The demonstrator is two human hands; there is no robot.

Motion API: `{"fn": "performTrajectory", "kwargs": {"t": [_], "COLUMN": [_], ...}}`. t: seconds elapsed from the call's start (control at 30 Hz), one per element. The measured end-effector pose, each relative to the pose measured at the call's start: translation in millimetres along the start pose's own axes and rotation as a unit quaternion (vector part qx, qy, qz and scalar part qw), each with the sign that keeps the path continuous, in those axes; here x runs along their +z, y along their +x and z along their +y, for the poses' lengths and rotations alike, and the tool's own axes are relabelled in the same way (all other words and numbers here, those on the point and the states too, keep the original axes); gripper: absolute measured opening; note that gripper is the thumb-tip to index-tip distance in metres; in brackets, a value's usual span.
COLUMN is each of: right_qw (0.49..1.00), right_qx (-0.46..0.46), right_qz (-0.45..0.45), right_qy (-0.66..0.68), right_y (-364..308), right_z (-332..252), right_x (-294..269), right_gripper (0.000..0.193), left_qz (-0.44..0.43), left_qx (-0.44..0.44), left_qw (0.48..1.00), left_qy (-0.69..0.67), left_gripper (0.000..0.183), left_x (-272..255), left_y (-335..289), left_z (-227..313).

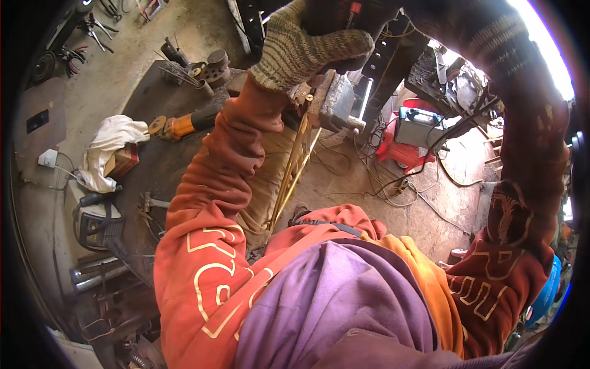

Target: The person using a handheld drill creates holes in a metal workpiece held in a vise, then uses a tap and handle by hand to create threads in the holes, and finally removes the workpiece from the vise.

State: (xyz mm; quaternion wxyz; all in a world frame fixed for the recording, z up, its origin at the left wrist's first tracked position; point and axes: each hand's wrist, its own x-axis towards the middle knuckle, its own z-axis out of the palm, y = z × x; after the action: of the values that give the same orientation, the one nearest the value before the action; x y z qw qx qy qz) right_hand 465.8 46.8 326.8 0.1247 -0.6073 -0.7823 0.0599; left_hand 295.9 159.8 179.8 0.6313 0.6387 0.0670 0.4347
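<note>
My left hand (301,49), in a grey-and-cream striped knit glove, is up at the top edge. It is closed on a black object (341,18) with a small red label, the thumb lying along its lower side. The object's upper part is cut off, so its kind cannot be made out. My right hand (455,24), also gloved, is raised at the top right. Shadow and the frame edge hide its fingers. Below my left hand, a bench vise (337,101) stands at the bench corner, with long thin brass-coloured rods (301,166) running down beside it.
On the bench at left lie an orange-and-black angle grinder (184,125), a white cloth (114,144), a hammer (153,202) and a metal cup of rods (195,85). A grey boxy machine (420,127) sits by a red item (393,149); cables (399,184) cross the floor.
</note>
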Motion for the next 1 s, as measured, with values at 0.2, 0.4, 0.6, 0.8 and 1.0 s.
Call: {"fn": "performTrajectory", "kwargs": {"t": [0.2, 0.4, 0.6, 0.8, 1.0], "right_qw": [0.997, 0.992, 0.963, 0.995, 0.992], "right_qx": [0.005, 0.021, -0.034, 0.061, 0.018], "right_qz": [-0.073, -0.114, -0.015, 0.015, 0.072], "right_qy": [-0.030, -0.047, -0.268, -0.074, -0.098], "right_y": [32.9, 49.1, 47.9, 44.5, 38.7], "right_z": [-8.0, -5.0, -3.1, 20.3, -1.7], "right_x": [-9.3, -15.5, 4.8, 7.6, 19.4], "right_gripper": [0.060, 0.061, 0.058, 0.053, 0.041], "left_qz": [-0.076, -0.019, 0.005, 0.035, 0.046], "left_qx": [0.028, 0.010, 0.004, -0.020, 0.011], "left_qw": [0.989, 0.993, 0.994, 0.996, 0.997], "left_qy": [-0.125, -0.117, -0.112, -0.078, -0.062], "left_gripper": [0.049, 0.048, 0.051, 0.052, 0.052], "left_x": [-26.4, -22.8, -29.1, -14.0, -15.8], "left_y": [-0.4, -3.1, -2.4, -6.0, -11.6], "left_z": [-5.7, -3.5, -16.8, -1.7, -2.2]}}
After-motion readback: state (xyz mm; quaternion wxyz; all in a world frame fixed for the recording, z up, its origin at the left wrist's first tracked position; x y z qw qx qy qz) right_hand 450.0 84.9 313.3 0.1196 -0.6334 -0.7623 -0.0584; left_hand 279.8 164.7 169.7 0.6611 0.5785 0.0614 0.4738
